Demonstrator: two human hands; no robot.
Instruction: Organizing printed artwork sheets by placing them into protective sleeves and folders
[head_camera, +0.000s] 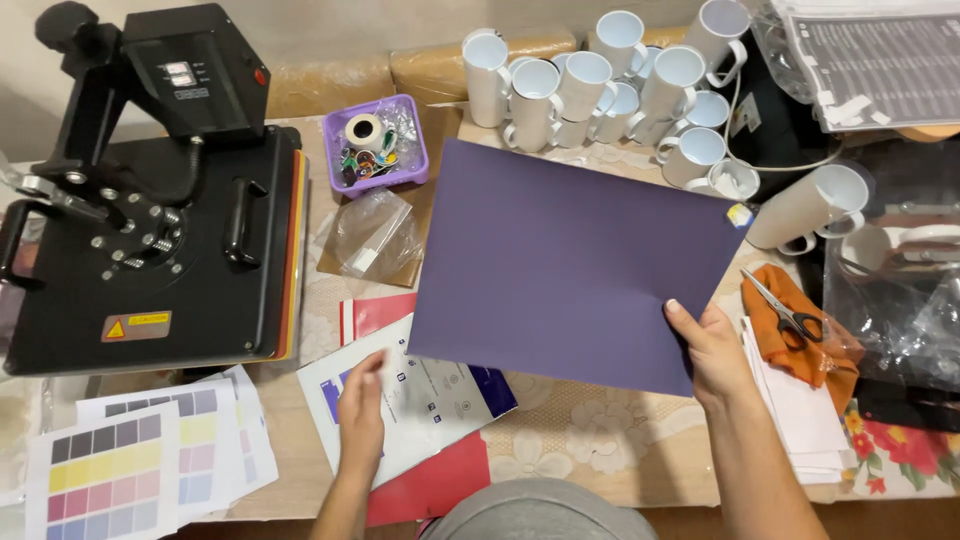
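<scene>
My right hand pinches the lower right corner of the purple sheet, thumb on top, and holds it over the table. My left hand has loosely open fingers and rests on the white printed paper, just beside the sheet.

There is one view, from a camera worn on the person's head. It looks steeply down and forward over a cluttered table, close enough that both forearms rise from the bottom edge. The left hand sits low and left of centre, the right hand low and right of centre. A heat press fills the left side, white mugs line the far edge at the top, and scissors lie to the right.
</scene>
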